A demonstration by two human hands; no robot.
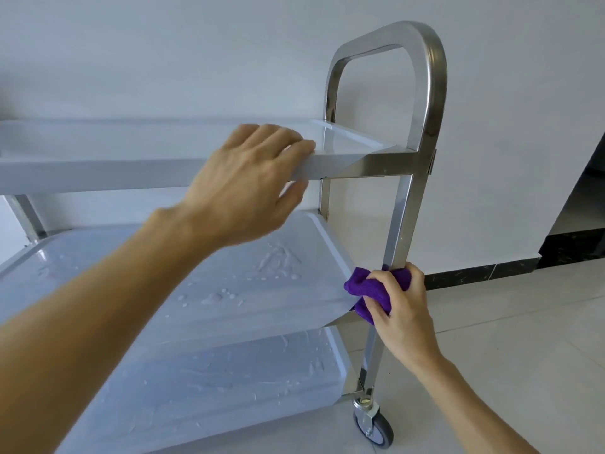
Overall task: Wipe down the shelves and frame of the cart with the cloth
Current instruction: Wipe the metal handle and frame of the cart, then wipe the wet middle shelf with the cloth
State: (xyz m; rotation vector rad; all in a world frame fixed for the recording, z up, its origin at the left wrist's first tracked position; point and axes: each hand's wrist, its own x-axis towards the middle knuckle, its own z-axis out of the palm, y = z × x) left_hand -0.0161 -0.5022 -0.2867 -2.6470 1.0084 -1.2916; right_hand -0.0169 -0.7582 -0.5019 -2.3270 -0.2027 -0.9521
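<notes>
A three-shelf cart fills the view, with white plastic trays and a shiny steel frame [432,93] that arches into a handle at the right. My left hand [248,185] grips the front rim of the top shelf [98,168], fingers over the edge and thumb beneath. My right hand [397,309] holds a purple cloth [366,286] bunched around the near steel post [401,217], level with the middle shelf [229,290]. Wet streaks and droplets show on the middle shelf and the bottom shelf [212,388].
A grey caster wheel [376,427] sits under the near post on a pale tiled floor [507,339]. A white wall stands close behind the cart, edged by a dark skirting strip [474,273]. A dark opening [589,191] is at the far right.
</notes>
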